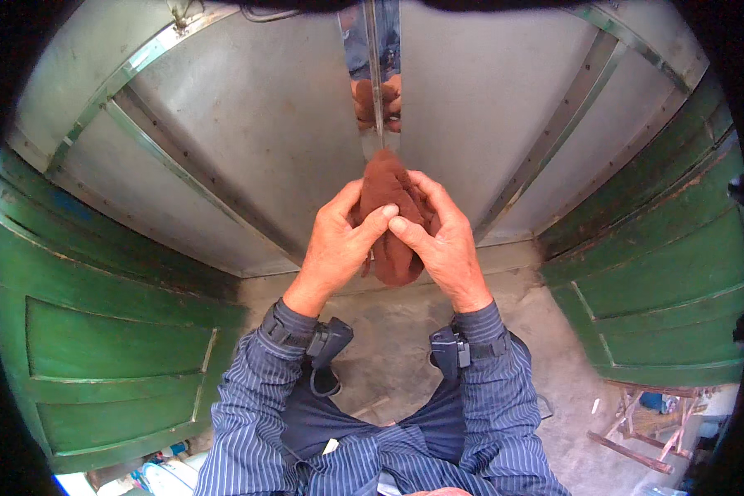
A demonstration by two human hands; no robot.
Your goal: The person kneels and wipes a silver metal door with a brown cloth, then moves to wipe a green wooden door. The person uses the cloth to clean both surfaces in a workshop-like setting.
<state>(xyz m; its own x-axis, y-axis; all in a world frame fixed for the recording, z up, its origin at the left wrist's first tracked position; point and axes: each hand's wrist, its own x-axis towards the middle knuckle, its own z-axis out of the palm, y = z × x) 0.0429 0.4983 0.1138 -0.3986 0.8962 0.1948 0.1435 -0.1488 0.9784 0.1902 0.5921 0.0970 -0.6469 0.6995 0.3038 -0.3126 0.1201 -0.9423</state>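
A folded reddish-brown cloth (387, 180) is held between both hands in the middle of the view, its lower end hanging below the thumbs. My left hand (346, 239) grips it from the left, thumb on top. From the right, my right hand (440, 239) grips the same cloth, and the two thumbs nearly meet. Just beyond the cloth stands a pair of grey metal door panels (254, 111), with a shiny metal strip (354, 56) running up the seam between them. The fingers under the cloth are partly hidden.
Green wooden door leaves stand at the left (118, 341) and right (663, 297). Metal braces (549, 136) cross the grey panels. Below lies a concrete floor (397, 347). A wooden folding stand (632, 446) is at the lower right, and assorted items (167, 474) lie at the lower left.
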